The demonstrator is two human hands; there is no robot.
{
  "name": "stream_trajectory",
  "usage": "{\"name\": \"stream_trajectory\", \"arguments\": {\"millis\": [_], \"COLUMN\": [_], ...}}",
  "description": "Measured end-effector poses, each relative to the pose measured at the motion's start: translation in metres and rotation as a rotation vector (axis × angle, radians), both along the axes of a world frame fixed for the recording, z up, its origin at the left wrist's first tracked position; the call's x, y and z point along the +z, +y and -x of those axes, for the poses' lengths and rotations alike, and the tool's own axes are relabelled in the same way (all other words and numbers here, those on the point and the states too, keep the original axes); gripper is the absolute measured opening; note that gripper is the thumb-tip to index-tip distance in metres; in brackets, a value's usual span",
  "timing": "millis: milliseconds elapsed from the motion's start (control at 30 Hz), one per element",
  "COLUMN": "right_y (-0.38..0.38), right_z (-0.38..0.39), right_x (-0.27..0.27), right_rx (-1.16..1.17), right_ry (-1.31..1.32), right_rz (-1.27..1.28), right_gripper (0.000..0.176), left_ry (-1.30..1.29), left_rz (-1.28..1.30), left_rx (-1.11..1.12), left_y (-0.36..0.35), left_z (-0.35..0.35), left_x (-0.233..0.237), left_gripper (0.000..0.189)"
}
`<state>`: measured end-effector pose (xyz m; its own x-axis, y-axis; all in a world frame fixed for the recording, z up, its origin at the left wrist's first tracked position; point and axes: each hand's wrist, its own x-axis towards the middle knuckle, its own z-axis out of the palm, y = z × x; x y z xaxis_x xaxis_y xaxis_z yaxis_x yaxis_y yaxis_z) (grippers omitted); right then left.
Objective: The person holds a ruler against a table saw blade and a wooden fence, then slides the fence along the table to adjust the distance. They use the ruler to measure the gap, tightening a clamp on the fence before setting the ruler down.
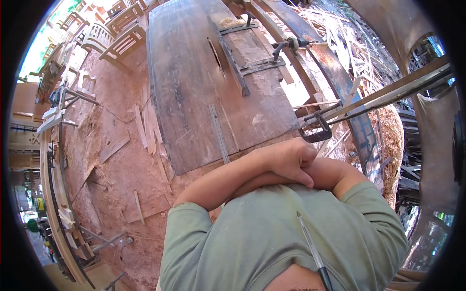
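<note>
My arms are crossed in front of my green shirt. My left hand lies over my right arm, fingers curled round it and thumb pointing down along it. The right forearm passes beneath the left one, and my right hand is hidden there. Just beyond the arms is a wide, dark wooden slab with a long crack. A thin metal ruler lies on the slab near my left forearm. Close to my left hand, a dark C-clamp sits at the slab's corner. A pen hangs at the shirt's neckline.
Bar clamps lie across the slab's far right part. A long metal bar reaches in from the right. Wood offcuts litter the dusty floor at left, with wooden chairs behind. Scrap strips are piled at upper right.
</note>
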<state>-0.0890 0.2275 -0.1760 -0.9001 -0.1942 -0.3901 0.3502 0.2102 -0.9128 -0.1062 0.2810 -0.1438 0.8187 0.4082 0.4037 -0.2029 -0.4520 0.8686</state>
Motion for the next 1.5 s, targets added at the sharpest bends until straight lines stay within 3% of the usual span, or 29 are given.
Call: {"name": "stream_trajectory", "arguments": {"millis": [167,367,433,533,667,733,800,867,933,1000,1033,1100,1133,1200,1233,1267,1333,1367,1433,1467,1500], "right_y": [0.001,0.001,-0.001,-0.002,-0.003,-0.001,0.006,0.024,0.026,0.016,0.012,0.000,-0.005,-0.011,-0.013,-0.013,-0.014,-0.011,-0.010,-0.012,-0.012], "right_z": [0.003,0.005,0.005,0.008,0.009,0.007,0.001,-0.023,-0.065,-0.103,-0.120,-0.147,-0.157,-0.172,-0.170,-0.168,-0.168,-0.168,-0.173,-0.180,-0.190], "right_x": [0.001,0.001,0.001,-0.001,-0.002,-0.004,-0.002,0.002,-0.036,-0.049,-0.062,-0.089,-0.095,-0.102,-0.077,-0.064,-0.041,-0.017,0.029,0.033,0.036], "right_rx": [0.001,-0.003,-0.004,-0.003,-0.010,-0.021,-0.036,-0.130,-0.391,-0.911,-0.912,-1.144,-1.150,-1.282,-1.353,-1.365,-1.333,-1.348,-1.190,-1.205,-1.163], "right_ry": [0.004,0.020,0.023,0.041,0.068,0.081,0.096,-0.151,-0.132,-0.252,-0.253,-0.268,-0.273,-0.149,-0.098,-0.093,0.241,0.237,0.155,0.142,0.052], "right_rz": [-0.006,-0.010,-0.010,-0.010,-0.024,-0.046,-0.054,-0.283,-0.206,0.146,0.156,-0.166,-0.154,-0.065,-0.069,-0.073,-0.760,-0.771,-1.307,-1.317,-1.287], "right_gripper": [0.035,0.035,0.035,0.035,0.035,0.034,0.034,0.036,0.037,0.038,0.038,0.039,0.039,0.040,0.042,0.042,0.046,0.046,0.048,0.048,0.042], "left_ry": [0.052,-0.088,0.032,-0.079,-0.012,0.131,0.233,0.698,1.212,1.352,1.359,1.168,1.177,0.744,0.524,0.525,0.410,0.411,0.422,0.424,0.391], "left_rz": [0.025,0.066,0.036,0.070,0.094,0.500,0.719,0.347,0.196,0.314,0.318,0.100,0.102,0.755,0.737,0.726,0.909,0.899,0.767,0.759,0.516], "left_rx": [-0.041,-0.039,-0.024,-0.041,-0.071,0.013,0.460,0.981,1.076,0.973,0.967,1.223,1.210,1.246,1.189,1.180,0.903,0.887,0.626,0.605,0.553], "left_y": [0.000,-0.002,-0.002,-0.006,-0.006,-0.001,0.015,0.025,-0.015,-0.043,-0.052,-0.067,-0.069,-0.068,-0.075,-0.085,-0.085,-0.079,-0.066,-0.058,-0.044], "left_z": [0.001,-0.003,0.000,-0.006,-0.003,0.012,0.048,0.108,0.135,0.139,0.143,0.154,0.151,0.145,0.145,0.145,0.128,0.120,0.102,0.095,0.086], "left_x": [-0.006,-0.003,0.000,-0.007,-0.012,-0.033,-0.056,-0.134,-0.145,-0.137,-0.154,-0.203,-0.190,-0.162,-0.168,-0.173,-0.125,-0.105,-0.067,-0.052,-0.039], "left_gripper": [0.049,0.054,0.054,0.053,0.049,0.041,0.042,0.048,0.052,0.051,0.051,0.039,0.039,0.029,0.027,0.027,0.027,0.027,0.027,0.027,0.028]}}
